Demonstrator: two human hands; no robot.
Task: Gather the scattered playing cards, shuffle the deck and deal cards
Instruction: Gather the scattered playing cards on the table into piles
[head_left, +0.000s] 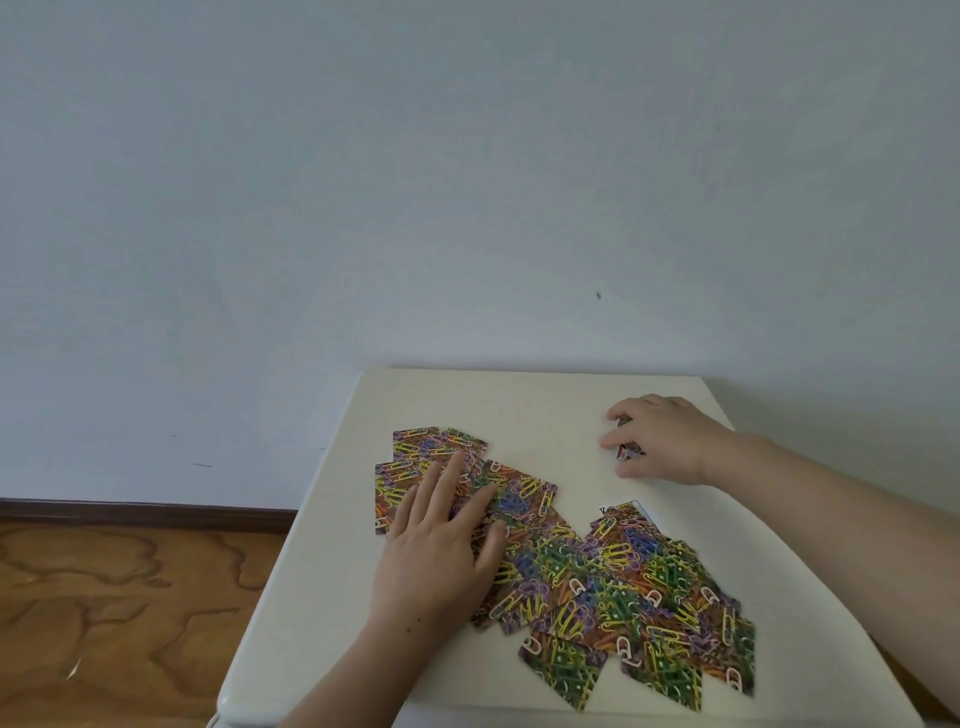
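Note:
Many playing cards (613, 587) with a colourful paperclip pattern lie face down, spread and overlapping across the white table (530, 405). One card (638, 508) at the spread's far edge shows a white face. My left hand (441, 545) lies flat with fingers apart on the cards at the left of the spread. My right hand (660, 439) is at the far right of the table, fingers curled around a small stack of cards (628, 451), mostly hidden under the palm.
The table stands against a pale wall (467, 182). To its left lies a wooden floor (119, 613) with a dark skirting board. The table's left and near edges are close to the cards.

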